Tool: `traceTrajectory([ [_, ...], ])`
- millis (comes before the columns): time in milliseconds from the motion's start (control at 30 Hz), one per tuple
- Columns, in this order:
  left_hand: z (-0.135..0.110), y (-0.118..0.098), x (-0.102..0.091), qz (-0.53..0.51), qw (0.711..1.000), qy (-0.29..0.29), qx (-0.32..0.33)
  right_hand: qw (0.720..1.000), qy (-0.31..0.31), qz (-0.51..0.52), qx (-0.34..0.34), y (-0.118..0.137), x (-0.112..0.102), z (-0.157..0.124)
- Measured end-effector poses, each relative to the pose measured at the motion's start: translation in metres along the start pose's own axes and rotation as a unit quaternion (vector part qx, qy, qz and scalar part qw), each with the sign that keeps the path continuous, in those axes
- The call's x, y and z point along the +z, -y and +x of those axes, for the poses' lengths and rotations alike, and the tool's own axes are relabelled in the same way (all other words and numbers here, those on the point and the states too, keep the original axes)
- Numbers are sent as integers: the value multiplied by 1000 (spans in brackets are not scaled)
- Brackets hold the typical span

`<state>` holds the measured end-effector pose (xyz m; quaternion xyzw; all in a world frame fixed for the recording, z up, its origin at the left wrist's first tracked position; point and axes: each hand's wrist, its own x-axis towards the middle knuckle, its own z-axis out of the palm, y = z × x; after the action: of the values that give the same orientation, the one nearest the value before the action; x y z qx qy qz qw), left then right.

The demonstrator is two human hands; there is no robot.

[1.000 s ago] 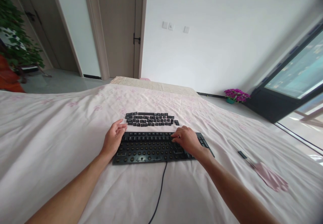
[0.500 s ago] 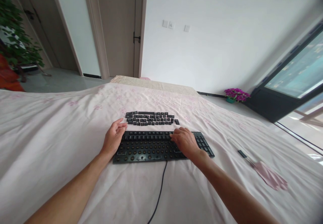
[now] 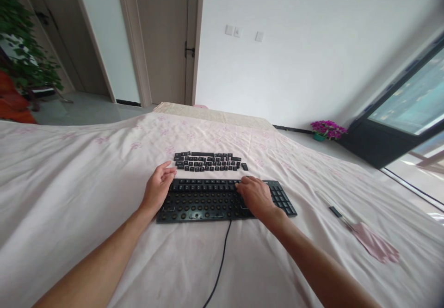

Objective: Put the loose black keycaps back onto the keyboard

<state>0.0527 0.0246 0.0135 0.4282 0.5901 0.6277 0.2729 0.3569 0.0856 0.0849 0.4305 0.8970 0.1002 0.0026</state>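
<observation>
Uncovers more of the number pad (image 3: 282,198) than a second ago with the right hand (image 3: 255,194), bending its fingers over the upper keys of the black keyboard (image 3: 204,201); impossible to see whether gripping one. Rests the left hand (image 3: 159,185) relaxed, fingers loosely curled, at the keyboard's left end. Shows pale markings, too small to read, on loose keycaps (image 3: 210,163) rowed beyond the keyboard on the flowered sheet (image 3: 173,261).

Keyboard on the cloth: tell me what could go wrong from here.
The loose keycaps lie close to the fingertips of the left hand, so a nudge might scatter their rows. The cloth beneath is rumpled; a tug on it could shift them too. The cable runs toward the person between the forearms, so catching it might drag the keyboard out of place.
</observation>
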Motion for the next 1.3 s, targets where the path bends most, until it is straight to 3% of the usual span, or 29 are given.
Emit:
traceTrajectory([
  [333, -1, -2, 0, 4, 1000, -1, -2, 998, -10, -66, -19, 17, 8, -16],
  [500, -1, 0, 0, 4, 1000, 0, -7, 999, -5, -41, -21, 16, 11, -18],
  [700, 0, 3, 0, 9, 1000, 0, -3, 994, -9, 110, 11, -20, 0, -12],
  [800, 1, 5, -1, 9, 1000, 2, 0, 982, -40, 140, 122, -50, -2, 1],
  [867, 2, 6, -1, 10, 1000, 4, 1, 971, -24, 126, 202, -67, -1, 14],
  [933, 2, 6, -2, 13, 1000, 5, 0, 965, -6, 119, 232, -81, 3, 27],
  [1133, 2, 4, -2, 17, 1000, 4, -4, 949, 98, 158, 256, -93, 19, 55],
  [1300, 1, 2, -1, 14, 1000, 6, -8, 946, 100, 193, 240, -95, 28, 59],
])
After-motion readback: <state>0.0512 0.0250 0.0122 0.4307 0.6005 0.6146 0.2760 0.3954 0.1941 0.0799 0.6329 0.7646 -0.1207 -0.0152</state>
